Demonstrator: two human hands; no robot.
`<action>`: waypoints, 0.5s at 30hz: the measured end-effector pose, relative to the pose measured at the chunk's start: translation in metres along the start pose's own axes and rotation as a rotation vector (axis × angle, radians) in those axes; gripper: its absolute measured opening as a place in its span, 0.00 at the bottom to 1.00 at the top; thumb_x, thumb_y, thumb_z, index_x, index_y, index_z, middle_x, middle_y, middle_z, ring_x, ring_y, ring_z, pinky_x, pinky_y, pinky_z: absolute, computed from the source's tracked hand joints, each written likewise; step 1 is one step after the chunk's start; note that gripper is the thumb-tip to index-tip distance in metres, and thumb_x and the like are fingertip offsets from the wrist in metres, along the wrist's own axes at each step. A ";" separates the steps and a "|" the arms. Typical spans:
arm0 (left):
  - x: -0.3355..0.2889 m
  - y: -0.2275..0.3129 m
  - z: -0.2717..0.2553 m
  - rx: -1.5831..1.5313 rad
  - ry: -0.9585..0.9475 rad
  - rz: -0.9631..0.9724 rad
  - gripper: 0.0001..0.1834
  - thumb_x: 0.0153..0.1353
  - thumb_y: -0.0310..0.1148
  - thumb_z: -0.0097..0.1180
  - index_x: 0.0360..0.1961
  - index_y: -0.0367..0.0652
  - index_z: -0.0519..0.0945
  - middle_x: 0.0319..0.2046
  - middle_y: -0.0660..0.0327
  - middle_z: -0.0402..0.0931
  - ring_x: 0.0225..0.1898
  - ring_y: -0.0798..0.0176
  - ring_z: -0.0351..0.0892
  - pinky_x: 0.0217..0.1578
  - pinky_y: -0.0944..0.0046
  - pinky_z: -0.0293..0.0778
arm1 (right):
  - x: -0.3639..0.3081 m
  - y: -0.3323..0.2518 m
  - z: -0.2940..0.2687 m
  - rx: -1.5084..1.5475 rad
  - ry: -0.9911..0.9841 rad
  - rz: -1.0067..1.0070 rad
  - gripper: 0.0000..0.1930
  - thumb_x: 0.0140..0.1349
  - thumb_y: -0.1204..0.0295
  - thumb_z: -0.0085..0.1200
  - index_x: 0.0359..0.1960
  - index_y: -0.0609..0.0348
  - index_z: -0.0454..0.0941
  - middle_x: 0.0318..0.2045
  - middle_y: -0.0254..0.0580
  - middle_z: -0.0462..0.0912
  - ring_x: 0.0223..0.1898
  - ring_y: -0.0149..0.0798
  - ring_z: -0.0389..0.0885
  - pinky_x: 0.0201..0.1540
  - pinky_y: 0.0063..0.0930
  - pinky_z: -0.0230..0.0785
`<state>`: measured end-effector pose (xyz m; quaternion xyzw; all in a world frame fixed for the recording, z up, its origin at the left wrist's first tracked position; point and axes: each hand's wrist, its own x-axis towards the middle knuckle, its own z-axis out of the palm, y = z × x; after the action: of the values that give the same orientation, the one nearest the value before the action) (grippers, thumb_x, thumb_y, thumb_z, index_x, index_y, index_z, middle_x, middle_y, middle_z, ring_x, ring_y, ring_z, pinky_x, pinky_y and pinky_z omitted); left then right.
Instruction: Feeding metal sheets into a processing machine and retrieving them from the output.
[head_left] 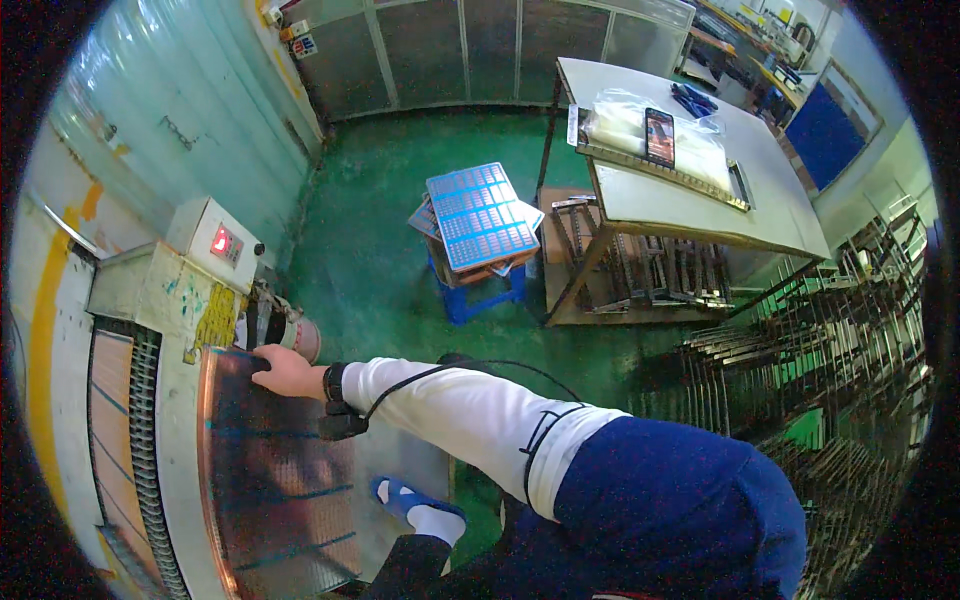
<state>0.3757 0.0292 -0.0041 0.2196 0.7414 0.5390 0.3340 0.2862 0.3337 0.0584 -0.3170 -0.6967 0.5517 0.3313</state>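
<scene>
My right hand [288,372] reaches across to the left in a white sleeve, a black band round the wrist. Its fingers are closed on the far right corner of a large copper-coloured panel [280,465]. The panel is shiny, with dark blue lines across it and a bright copper left edge; it stands along the machine's side. My left hand is out of view. Another copper-coloured panel [112,385] with dark lines lies in the machine [172,420], beside a row of dark rollers [146,420].
A control box [213,240] with a red display tops the machine. Blue-and-white perforated panels [482,215] are stacked on a blue stool [480,297]. A table [770,170] bears clear plastic and a phone [659,137]. Metal racks [800,340] stand at right; my blue slipper [400,497] is below.
</scene>
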 end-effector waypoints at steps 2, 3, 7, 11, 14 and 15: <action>-0.002 0.001 0.000 -0.001 0.005 0.004 0.29 0.60 0.27 0.53 0.62 0.36 0.61 0.55 0.46 0.66 0.53 0.52 0.69 0.54 0.55 0.68 | -0.001 -0.003 -0.007 -0.021 -0.057 0.077 0.29 0.53 0.60 0.56 0.55 0.63 0.71 0.55 0.55 0.72 0.58 0.52 0.69 0.61 0.39 0.61; -0.002 0.001 0.000 0.000 0.005 0.006 0.29 0.60 0.27 0.53 0.62 0.36 0.61 0.55 0.46 0.66 0.53 0.51 0.69 0.54 0.55 0.68 | -0.001 -0.006 -0.010 0.013 -0.040 0.027 0.29 0.53 0.60 0.56 0.55 0.63 0.71 0.55 0.55 0.72 0.58 0.52 0.69 0.61 0.39 0.61; -0.007 0.002 0.000 -0.001 0.022 0.009 0.30 0.59 0.27 0.53 0.62 0.36 0.60 0.56 0.45 0.65 0.54 0.51 0.68 0.55 0.55 0.67 | -0.009 -0.027 -0.020 -0.101 0.028 -0.058 0.29 0.50 0.60 0.60 0.53 0.61 0.70 0.53 0.58 0.71 0.56 0.56 0.68 0.56 0.42 0.63; -0.013 0.005 -0.007 0.003 0.051 0.023 0.30 0.59 0.26 0.53 0.63 0.36 0.60 0.57 0.45 0.65 0.55 0.51 0.68 0.56 0.55 0.67 | -0.024 -0.067 0.000 -0.212 0.195 -0.529 0.34 0.44 0.63 0.66 0.54 0.61 0.68 0.53 0.58 0.69 0.55 0.58 0.67 0.56 0.47 0.61; -0.018 0.012 -0.022 0.026 0.099 0.034 0.31 0.59 0.26 0.53 0.63 0.36 0.60 0.57 0.44 0.64 0.56 0.50 0.67 0.56 0.55 0.66 | -0.043 -0.094 0.033 -0.197 0.044 -0.776 0.37 0.38 0.63 0.69 0.53 0.63 0.69 0.54 0.57 0.69 0.56 0.57 0.66 0.57 0.48 0.59; -0.020 0.015 -0.032 0.042 0.129 0.046 0.31 0.59 0.26 0.53 0.63 0.36 0.59 0.57 0.44 0.64 0.56 0.50 0.67 0.56 0.55 0.66 | -0.051 -0.103 0.047 -0.195 0.007 -0.840 0.38 0.37 0.62 0.69 0.52 0.64 0.69 0.54 0.57 0.69 0.56 0.57 0.66 0.57 0.47 0.59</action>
<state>0.3654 0.0001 0.0218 0.2084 0.7674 0.5439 0.2680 0.2700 0.2468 0.1456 -0.0375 -0.8130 0.2993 0.4980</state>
